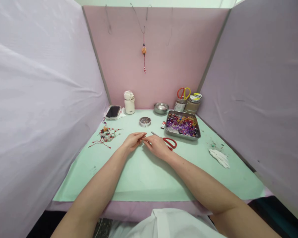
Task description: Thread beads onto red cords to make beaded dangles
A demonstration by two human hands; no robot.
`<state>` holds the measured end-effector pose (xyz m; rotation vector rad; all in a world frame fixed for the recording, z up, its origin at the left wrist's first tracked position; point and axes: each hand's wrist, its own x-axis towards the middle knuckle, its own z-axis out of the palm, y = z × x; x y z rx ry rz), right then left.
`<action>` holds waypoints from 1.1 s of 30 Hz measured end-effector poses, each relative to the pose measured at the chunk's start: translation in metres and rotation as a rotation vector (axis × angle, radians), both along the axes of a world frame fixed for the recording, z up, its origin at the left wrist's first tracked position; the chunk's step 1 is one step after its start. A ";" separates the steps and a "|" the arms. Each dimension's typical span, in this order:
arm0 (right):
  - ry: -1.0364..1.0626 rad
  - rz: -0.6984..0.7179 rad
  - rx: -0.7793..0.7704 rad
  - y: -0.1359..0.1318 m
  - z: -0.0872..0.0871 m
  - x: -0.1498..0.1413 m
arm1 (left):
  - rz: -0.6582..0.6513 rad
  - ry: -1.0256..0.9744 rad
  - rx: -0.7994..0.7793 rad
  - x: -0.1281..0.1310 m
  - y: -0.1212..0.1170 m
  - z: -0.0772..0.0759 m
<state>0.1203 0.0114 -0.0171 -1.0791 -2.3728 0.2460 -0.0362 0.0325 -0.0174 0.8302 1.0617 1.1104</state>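
Note:
At the middle of the table my left hand (pixel 133 141) and my right hand (pixel 156 145) meet fingertip to fingertip. Both are closed in a pinch; whatever lies between the fingers is too small to make out. Red-handled scissors (pixel 170 142) lie on the table beside and partly behind my right hand, blades pointing away to the left. Left of my left hand rests a loose pile of beaded red cord strings (pixel 107 135). A small round dish (pixel 145 121) of tiny dark pieces sits beyond my fingertips.
A metal tray (pixel 182 135) of beads and cords stands at right, beside a small red-and-white item (pixel 163 125). Behind are a steel bowl (pixel 161 108), jars (pixel 193 103), a white bottle (pixel 129 103) and a phone (pixel 113 111). A white glove (pixel 219 158) lies right; a beaded pendant (pixel 144 50) hangs above.

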 end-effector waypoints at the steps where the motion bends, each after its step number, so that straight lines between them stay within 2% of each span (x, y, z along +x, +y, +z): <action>1: -0.003 0.005 -0.003 0.000 0.000 0.000 | -0.006 -0.008 0.002 0.000 0.000 0.000; 8: 0.027 0.079 -0.040 0.000 -0.001 -0.001 | 0.012 -0.070 -0.012 -0.001 0.003 -0.002; 15: 0.118 0.112 -0.110 -0.003 -0.004 -0.002 | -0.038 -0.086 -0.003 -0.007 0.005 -0.003; 17: 0.197 0.046 -0.168 -0.002 -0.004 -0.002 | -0.010 0.030 0.055 -0.006 0.004 -0.002; 20: 0.371 -0.120 -0.249 0.003 -0.004 0.000 | 0.076 0.353 0.195 -0.003 -0.001 0.001; 22: 0.474 -0.189 -0.299 0.009 -0.005 0.001 | 0.071 0.521 0.263 0.001 -0.005 0.003; 26: 0.593 -0.166 -0.446 0.020 -0.009 0.003 | -0.045 0.665 0.312 0.007 -0.009 0.003; 33: 0.812 -0.115 -0.724 0.027 -0.013 0.000 | -0.127 0.837 0.385 0.011 -0.007 -0.003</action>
